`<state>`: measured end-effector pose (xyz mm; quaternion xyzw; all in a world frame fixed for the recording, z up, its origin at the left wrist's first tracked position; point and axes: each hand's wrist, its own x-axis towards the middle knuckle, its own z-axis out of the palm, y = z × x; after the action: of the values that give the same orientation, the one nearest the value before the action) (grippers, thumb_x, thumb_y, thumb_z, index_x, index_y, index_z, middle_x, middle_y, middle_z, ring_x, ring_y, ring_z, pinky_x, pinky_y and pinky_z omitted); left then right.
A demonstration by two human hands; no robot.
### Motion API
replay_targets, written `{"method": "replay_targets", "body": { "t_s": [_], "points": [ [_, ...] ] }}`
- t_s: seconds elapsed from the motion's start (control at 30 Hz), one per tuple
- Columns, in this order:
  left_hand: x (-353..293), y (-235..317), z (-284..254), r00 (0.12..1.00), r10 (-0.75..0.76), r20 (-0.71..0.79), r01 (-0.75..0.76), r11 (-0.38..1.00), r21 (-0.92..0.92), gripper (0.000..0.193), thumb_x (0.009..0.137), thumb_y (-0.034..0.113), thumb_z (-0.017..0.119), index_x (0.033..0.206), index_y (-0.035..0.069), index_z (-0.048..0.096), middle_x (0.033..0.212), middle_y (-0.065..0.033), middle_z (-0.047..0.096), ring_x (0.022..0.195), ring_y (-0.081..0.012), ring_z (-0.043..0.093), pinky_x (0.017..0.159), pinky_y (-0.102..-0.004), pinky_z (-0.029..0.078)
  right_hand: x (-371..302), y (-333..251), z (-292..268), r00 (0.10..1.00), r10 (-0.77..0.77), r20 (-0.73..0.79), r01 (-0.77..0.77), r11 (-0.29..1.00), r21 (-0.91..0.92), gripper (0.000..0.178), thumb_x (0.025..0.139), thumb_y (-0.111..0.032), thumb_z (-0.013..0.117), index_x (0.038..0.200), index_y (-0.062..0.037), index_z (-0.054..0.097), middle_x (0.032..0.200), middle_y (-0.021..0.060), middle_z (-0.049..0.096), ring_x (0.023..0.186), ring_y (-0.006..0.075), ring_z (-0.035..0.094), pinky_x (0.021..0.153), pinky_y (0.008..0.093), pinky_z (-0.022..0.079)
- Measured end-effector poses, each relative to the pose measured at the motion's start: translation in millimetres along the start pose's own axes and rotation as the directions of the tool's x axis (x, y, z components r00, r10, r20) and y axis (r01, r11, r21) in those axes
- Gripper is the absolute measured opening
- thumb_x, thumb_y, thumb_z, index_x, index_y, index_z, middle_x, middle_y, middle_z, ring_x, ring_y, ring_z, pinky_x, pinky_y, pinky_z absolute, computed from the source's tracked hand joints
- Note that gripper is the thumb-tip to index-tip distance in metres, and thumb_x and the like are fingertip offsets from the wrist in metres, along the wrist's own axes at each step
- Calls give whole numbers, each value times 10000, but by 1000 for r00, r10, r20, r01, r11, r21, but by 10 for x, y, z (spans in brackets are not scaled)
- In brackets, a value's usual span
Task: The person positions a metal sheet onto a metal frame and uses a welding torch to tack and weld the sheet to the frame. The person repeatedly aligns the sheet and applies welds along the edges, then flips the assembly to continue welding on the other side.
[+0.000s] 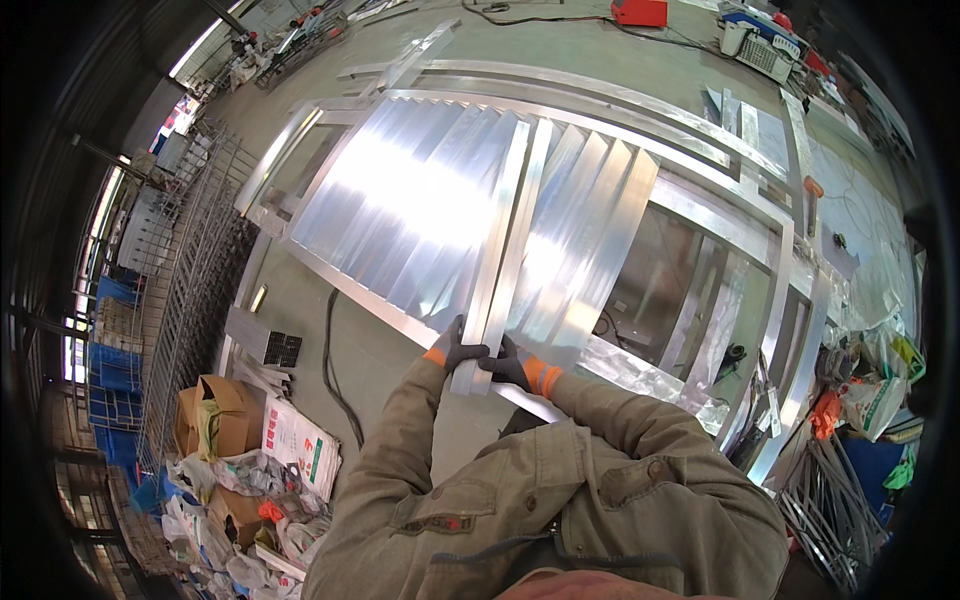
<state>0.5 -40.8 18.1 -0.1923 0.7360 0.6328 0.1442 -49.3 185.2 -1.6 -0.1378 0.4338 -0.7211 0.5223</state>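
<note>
My left hand [456, 348], in a dark glove with an orange cuff, is closed around the near end of a pair of long aluminium slats [507, 230]. From the other side, my right hand [512, 366], gloved the same way, grips the same slats. The pair stretches away from me across a metal frame [378, 300], with its near ends sticking out past the frame's edge. Left of it lies a row of shiny angled slats [370, 230]; a shorter row of slats [585, 235] lies to its right. My fingertips are partly hidden by the metal.
The frame's right part [775, 300] has bare openings. At lower left are a cardboard box [228, 415] and a pile of plastic bags [215, 520]. A black cable [330, 360] runs along the floor. Metal strips [830, 510] stand at lower right; wire racks [190, 250] line the left.
</note>
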Motion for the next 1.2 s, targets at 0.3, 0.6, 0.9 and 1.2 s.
{"method": "replay_targets", "body": {
  "t_s": [0.3,0.6,0.9,1.2],
  "points": [
    [-100,41,-151,999,40,-17,-40,999,37,1102,810,318,945,1676,-40,365,1569,-231,604,1478,-325,550,1252,-446,423,69,138,-368,999,41,15,-38,984,-176,833,982,-395,840,1617,-23,449,1475,142,642,1288,248,643,1094,458,545],
    [50,129,-368,902,-25,-430,292,770,567,1489,673,459,1024,1767,4,123,1754,-297,343,1588,-412,427,1291,-436,421,476,24,-517,910,134,-393,-406,485,-775,605,989,-599,747,790,-31,811,666,94,744,659,251,744,757,430,601],
    [-8,101,-340,870,128,-476,16,958,287,1328,779,404,990,1742,-46,194,1695,-297,429,1531,-367,505,1256,-432,452,300,-426,-164,981,97,-165,-189,648,-738,737,990,-675,714,1233,20,755,1089,165,814,969,281,785,893,414,606],
    [-181,608,231,931,152,-331,-204,970,-130,836,973,324,835,1630,-17,447,1418,-171,682,1321,-265,636,1124,-426,513,61,-674,235,973,197,119,-144,924,-354,906,1008,-568,764,1628,16,453,1494,159,642,1301,250,634,1068,398,539]
  ]
}}
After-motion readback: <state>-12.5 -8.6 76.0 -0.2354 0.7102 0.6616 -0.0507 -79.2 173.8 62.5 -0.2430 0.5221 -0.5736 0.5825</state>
